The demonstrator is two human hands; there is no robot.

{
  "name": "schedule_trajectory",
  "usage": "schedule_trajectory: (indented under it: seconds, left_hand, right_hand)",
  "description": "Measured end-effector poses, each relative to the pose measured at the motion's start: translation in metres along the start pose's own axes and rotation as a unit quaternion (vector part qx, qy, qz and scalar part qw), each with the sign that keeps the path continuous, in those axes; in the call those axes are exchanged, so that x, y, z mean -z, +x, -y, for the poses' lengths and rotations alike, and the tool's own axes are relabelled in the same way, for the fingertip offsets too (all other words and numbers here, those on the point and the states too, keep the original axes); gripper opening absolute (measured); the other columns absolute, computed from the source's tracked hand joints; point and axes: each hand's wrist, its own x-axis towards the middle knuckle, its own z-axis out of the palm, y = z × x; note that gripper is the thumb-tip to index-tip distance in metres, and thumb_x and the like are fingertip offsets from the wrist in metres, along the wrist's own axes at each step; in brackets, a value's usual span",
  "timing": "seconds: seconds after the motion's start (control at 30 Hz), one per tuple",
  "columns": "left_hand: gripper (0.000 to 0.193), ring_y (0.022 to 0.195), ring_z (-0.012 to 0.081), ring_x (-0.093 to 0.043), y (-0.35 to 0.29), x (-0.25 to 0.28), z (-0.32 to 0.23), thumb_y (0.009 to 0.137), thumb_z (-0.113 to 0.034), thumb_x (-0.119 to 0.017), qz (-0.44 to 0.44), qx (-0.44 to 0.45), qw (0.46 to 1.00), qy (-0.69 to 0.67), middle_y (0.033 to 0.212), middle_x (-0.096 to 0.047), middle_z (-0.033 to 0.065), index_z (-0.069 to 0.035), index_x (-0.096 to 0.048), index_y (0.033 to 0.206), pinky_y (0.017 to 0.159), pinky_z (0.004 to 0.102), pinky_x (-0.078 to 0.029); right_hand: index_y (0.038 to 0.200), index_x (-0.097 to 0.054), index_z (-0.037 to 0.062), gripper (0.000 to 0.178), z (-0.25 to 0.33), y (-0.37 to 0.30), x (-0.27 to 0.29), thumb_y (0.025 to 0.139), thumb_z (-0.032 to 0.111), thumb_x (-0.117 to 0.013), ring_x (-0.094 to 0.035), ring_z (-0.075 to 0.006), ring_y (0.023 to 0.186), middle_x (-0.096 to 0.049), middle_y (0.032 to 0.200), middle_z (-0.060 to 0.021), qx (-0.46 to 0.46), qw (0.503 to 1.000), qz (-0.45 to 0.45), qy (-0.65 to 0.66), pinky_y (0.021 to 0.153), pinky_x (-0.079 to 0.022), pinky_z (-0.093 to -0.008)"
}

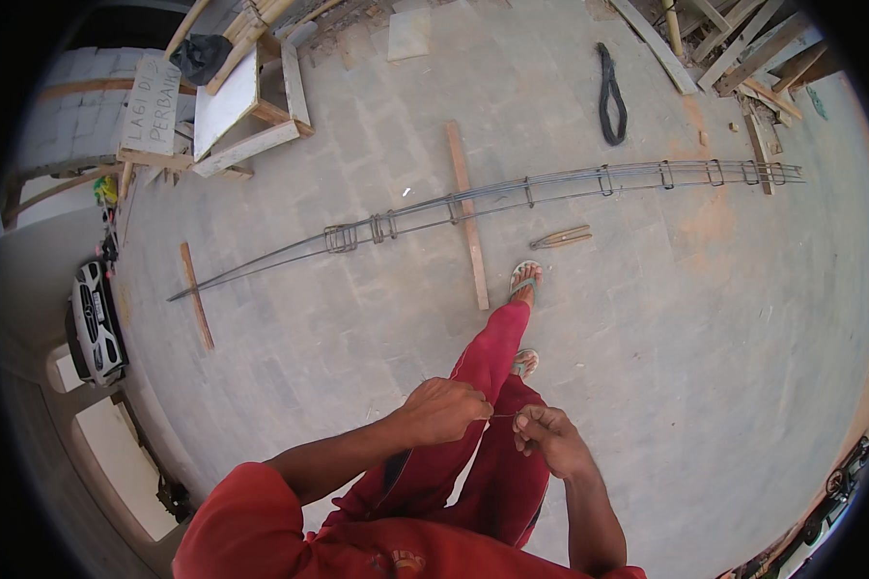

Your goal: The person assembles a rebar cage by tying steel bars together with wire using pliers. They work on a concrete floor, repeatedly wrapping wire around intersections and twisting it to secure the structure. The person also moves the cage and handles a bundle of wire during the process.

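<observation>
A short thin wire (pixel 504 416) spans the small gap between my two hands, in front of my red trousers. My left hand (pixel 446 410) is closed in a fist on one end of it. The other end is pinched between thumb and fingers of my right hand (pixel 550 436). Beyond my feet lies a long, narrow rebar cage (pixel 341 239) with several square stirrups, some bunched left of its middle. Wooden strips (pixel 478 265) lie crosswise beneath it. Steel pincers (pixel 572 234) with long handles rest on the ground near my forward sandal.
A black wire coil (pixel 605 68) lies beyond the cage. Timber scraps (pixel 743 53) are piled at the far right. A wooden frame with a white panel (pixel 227 104) and a lettered board (pixel 152 106) stand far left. A white car (pixel 97 323) is at the left.
</observation>
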Motion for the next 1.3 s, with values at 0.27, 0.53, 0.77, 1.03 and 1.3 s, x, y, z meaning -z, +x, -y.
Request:
schedule_trajectory:
  seconds: [0.27,0.53,0.77,1.03,1.3]
  left_hand:
    - [0.019,0.081,0.0334,-0.071,-0.08,-0.018,0.025,0.094,-0.021,-0.071,-0.063,0.019,0.997,-0.042,0.079,-0.072,0.0122,-0.006,-0.073,0.081,0.075,0.0486,-0.053]
    - [0.02,0.081,0.0405,-0.07,-0.178,-0.02,0.074,0.093,-0.019,-0.074,0.018,0.054,0.998,-0.039,0.078,-0.072,0.0184,-0.003,-0.076,0.081,0.074,0.051,-0.052]
    - [0.012,0.077,0.0375,-0.071,-0.247,-0.052,0.164,0.092,-0.016,-0.072,0.006,0.019,0.992,-0.123,0.076,-0.071,0.0145,-0.006,-0.072,0.086,0.07,0.0498,-0.054]
    - [0.008,0.08,0.0409,-0.073,-0.427,-0.033,0.365,0.087,-0.006,-0.07,-0.116,0.126,0.95,-0.261,0.081,-0.073,0.0212,-0.002,-0.073,0.081,0.07,0.0517,-0.056]
    - [0.018,0.089,0.0373,-0.073,-0.585,0.017,0.495,0.091,-0.018,-0.074,-0.181,0.225,0.897,-0.334,0.091,-0.07,0.0201,-0.001,-0.076,0.097,0.074,0.0492,-0.057]
  right_hand:
    - [0.095,-0.066,0.0065,0.021,-0.022,-0.025,-0.042,0.109,0.02,-0.061,-0.062,-0.0113,0.078,-0.065,0.083,-0.0015,0.033,0.999,0.006,-0.022,0.073,-0.053,-0.0306]
    - [0.121,-0.069,-0.0047,0.03,-0.031,0.038,-0.116,0.111,0.021,-0.058,-0.07,-0.0203,0.098,-0.073,0.101,-0.0116,0.151,0.935,0.011,-0.321,0.091,-0.057,-0.0391]
    - [0.147,-0.049,-0.0028,0.053,-0.049,0.117,-0.3,0.116,0.038,-0.039,-0.074,-0.0316,0.094,-0.073,0.094,-0.0205,-0.087,0.893,0.115,-0.426,0.089,-0.056,-0.0418]
    - [0.121,-0.064,-0.0054,0.059,-0.142,0.248,-0.514,0.116,0.047,-0.035,-0.055,-0.0134,0.077,-0.067,0.089,-0.007,-0.089,0.892,0.051,-0.44,0.071,-0.048,-0.031]
    - [0.12,-0.066,-0.0014,0.04,-0.152,0.345,-0.727,0.111,0.036,-0.055,-0.066,-0.0244,0.075,-0.07,0.089,-0.0172,0.026,0.87,0.054,-0.489,0.071,-0.052,-0.0386]
